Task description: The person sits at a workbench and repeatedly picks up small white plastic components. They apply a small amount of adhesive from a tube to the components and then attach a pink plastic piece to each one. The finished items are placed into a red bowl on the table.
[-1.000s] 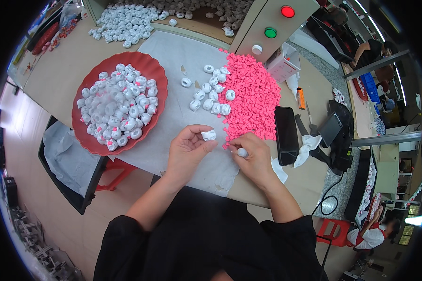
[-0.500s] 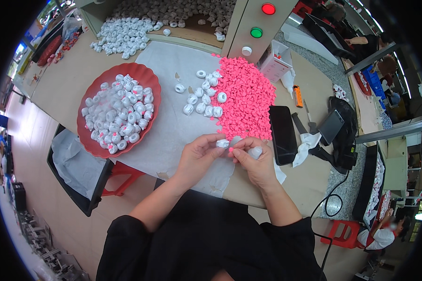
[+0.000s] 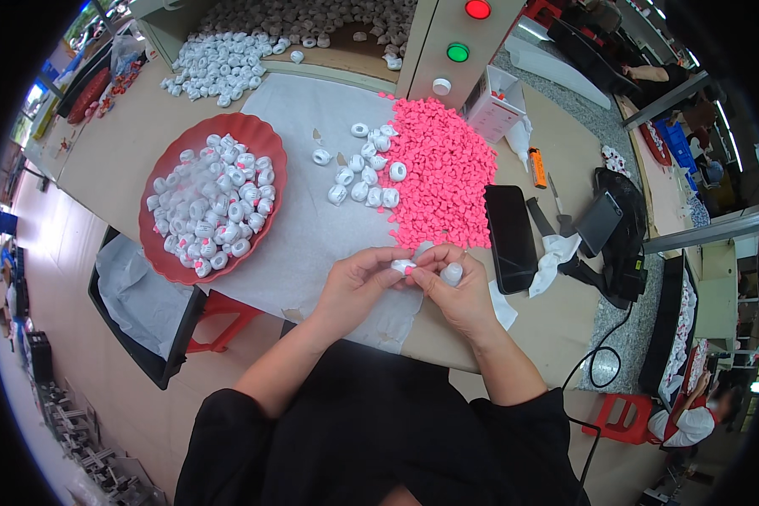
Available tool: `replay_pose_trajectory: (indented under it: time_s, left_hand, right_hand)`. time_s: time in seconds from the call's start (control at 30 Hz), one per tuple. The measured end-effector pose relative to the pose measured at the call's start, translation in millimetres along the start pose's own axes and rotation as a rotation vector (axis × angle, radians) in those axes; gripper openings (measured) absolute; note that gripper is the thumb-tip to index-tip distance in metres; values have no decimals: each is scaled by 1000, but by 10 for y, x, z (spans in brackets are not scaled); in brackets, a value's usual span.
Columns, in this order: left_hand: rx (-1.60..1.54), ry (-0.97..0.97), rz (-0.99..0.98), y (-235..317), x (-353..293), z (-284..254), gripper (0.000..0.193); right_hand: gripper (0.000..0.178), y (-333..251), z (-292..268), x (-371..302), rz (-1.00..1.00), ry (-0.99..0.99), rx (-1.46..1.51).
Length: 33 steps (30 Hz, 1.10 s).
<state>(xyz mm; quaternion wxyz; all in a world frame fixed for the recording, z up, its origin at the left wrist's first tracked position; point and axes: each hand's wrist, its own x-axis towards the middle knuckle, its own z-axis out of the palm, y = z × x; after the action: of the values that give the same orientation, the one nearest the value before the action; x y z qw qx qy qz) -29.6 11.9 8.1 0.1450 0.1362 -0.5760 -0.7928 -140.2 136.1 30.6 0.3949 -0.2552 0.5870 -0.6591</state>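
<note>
My left hand (image 3: 350,291) pinches a small white ring-shaped piece (image 3: 402,265) at the table's near edge. Against it, my right hand (image 3: 468,304) presses a tiny pink piece (image 3: 409,271) between thumb and fingertips. A whitish, rounded, bottle-like object (image 3: 452,274) is tucked in the same right hand, mostly hidden by the fingers. Just beyond both hands spreads a heap of small pink pieces (image 3: 447,169), with several loose white pieces (image 3: 368,174) along its left side. To the left stands a scalloped red bowl (image 3: 282,169) full of white pieces (image 3: 219,207), some bearing pink bits.
Right of the pink heap lie a black phone (image 3: 511,240), an orange-handled tool (image 3: 538,167), crumpled white tissue (image 3: 557,253) and a white carton (image 3: 492,105). Behind is a cabinet panel (image 3: 447,76) with red and green lights. A black tray (image 3: 148,308) sits low left.
My hands have come together: the pink piece, held apart from the white one before, now touches it. The view has shifted slightly.
</note>
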Motion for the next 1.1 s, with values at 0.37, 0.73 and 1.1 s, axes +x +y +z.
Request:
replay_pose_trajectory:
  time_s: [0.37,0.73,1.1]
  left_hand:
    - [-35,-1,19,-35,-9,-21,25]
    - [-201,65,-3,-33,17,24,23]
    - [-221,58,47,-76,46,18,21]
  right_hand:
    - [12,89,96,-21,-123,128,-184]
    - [12,183,77,14,-261,121,-276]
    - [11,236,75,26,-321,146,-354]
